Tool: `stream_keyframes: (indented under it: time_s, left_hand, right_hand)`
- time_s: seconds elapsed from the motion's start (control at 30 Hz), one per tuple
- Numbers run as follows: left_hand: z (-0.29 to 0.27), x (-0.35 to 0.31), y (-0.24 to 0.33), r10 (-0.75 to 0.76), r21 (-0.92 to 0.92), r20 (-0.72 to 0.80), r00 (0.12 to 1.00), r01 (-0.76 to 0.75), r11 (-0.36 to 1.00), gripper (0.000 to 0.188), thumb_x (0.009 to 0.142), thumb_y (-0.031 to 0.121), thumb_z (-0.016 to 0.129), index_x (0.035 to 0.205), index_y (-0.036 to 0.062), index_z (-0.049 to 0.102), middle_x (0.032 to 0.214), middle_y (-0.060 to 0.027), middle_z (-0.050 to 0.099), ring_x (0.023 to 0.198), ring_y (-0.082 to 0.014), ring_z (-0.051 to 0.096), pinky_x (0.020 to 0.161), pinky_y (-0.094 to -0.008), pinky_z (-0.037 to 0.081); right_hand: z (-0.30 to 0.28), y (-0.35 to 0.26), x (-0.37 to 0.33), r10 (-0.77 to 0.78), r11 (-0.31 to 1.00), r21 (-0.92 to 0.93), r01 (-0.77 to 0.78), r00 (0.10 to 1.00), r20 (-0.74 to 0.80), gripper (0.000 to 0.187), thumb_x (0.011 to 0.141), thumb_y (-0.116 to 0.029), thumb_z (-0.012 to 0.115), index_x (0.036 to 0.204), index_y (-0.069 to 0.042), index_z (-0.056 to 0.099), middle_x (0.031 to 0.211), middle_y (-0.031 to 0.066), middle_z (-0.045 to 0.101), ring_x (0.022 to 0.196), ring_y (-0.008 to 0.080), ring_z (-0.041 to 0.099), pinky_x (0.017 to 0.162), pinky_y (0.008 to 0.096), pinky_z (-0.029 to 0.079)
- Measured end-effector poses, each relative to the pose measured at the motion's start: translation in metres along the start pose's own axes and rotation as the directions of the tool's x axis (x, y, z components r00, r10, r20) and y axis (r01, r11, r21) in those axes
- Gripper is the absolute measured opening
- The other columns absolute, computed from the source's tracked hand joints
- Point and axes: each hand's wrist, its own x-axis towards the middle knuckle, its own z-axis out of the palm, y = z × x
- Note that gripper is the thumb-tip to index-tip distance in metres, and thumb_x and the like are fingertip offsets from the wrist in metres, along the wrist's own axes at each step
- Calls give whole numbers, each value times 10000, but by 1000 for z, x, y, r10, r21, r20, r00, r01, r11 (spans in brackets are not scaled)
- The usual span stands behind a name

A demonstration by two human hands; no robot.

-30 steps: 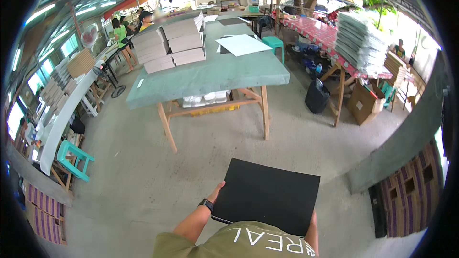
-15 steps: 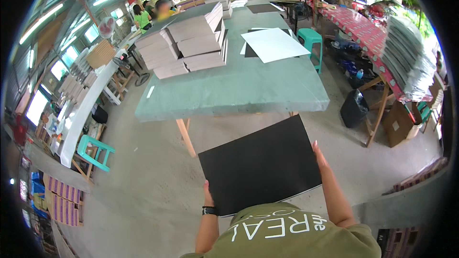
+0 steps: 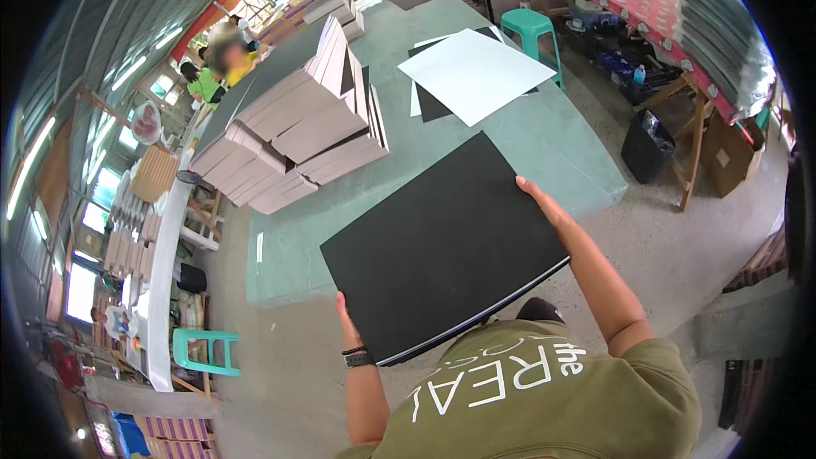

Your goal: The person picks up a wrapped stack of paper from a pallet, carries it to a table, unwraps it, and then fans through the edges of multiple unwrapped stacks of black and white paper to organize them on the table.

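A stack of large black boards (image 3: 446, 246) is held between my two hands in front of my body, tilted with its far right corner raised. White and dark layers show along its near edge. My left hand (image 3: 346, 327) grips the left edge, with its thumb up the side and its other fingers hidden underneath. On the right edge my right hand (image 3: 548, 208) is closed, its fingers mostly out of sight below. Just beyond the stack, the green-covered table (image 3: 569, 161) bears white sheets (image 3: 476, 72) lying over black ones.
Tall piles of thick pale-edged blocks (image 3: 289, 110) with dark tops stand on the table's left. A green stool (image 3: 529, 25) is beside its right edge. A black bin (image 3: 648, 153) and a cardboard box (image 3: 729, 153) sit at right. Another turquoise stool (image 3: 206, 348) stands at left. Several people work far left.
I have come closer to the green table, and the view has turned. The black stack has risen and now overlaps the table's near edge in view. Both hands keep their hold.
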Motion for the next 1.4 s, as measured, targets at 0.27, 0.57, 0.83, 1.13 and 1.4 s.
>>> stream_keyframes:
  time_s: [0.27, 0.57, 0.83, 1.13, 1.4]
  left_hand:
    - [16, 43, 9, -9, 58, -61, 998, 13, 998, 638, 883, 550, 403, 1250, 30, 459, 1204, -98, 522, 1052, -242, 517, 890, -369, 430]
    - [23, 10, 32, 245, 45, -165, 955, -241, 970, 621, 895, 524, 389, 1315, 67, 407, 1302, -110, 453, 1139, -280, 466, 942, -420, 389]
    - [-31, 15, 29, 203, 279, -483, 852, -70, 958, 675, 900, 526, 385, 1305, -15, 383, 1304, -145, 439, 1164, -279, 440, 971, -384, 361]
    - [-35, 22, 46, -18, 8, -464, 886, 25, 1000, 609, 863, 487, 492, 1241, 10, 462, 1226, -129, 510, 1098, -264, 494, 933, -373, 400]
    - [-36, 1, 70, -49, 219, -444, 895, 161, 962, 541, 839, 413, 564, 1187, 3, 502, 1142, -130, 565, 1018, -256, 551, 884, -367, 437]
  right_hand:
    - [-9, -24, 75, 101, 994, 32, -106, 987, 129, 733, 764, -618, 521, 1224, -47, 530, 1171, 148, 566, 1022, 264, 558, 895, 364, 420]
    - [62, -50, 159, 59, 997, -70, -29, 872, 485, 772, 754, -647, 506, 1236, -44, 517, 1190, 164, 545, 1045, 266, 549, 872, 372, 439]
    - [134, -28, 242, -75, 701, -567, 433, 835, 545, 648, 742, -509, 619, 1141, 1, 577, 1112, 198, 586, 1052, 304, 546, 895, 382, 401]
    - [124, -17, 219, -182, 413, -805, 425, 905, 384, 595, 739, -474, 628, 1075, 15, 591, 1046, 212, 604, 978, 353, 576, 842, 420, 441]
    - [78, 37, 103, -245, 704, -598, 384, 921, 302, 668, 722, -450, 661, 1194, -4, 507, 1101, 221, 559, 1023, 332, 554, 889, 380, 423]
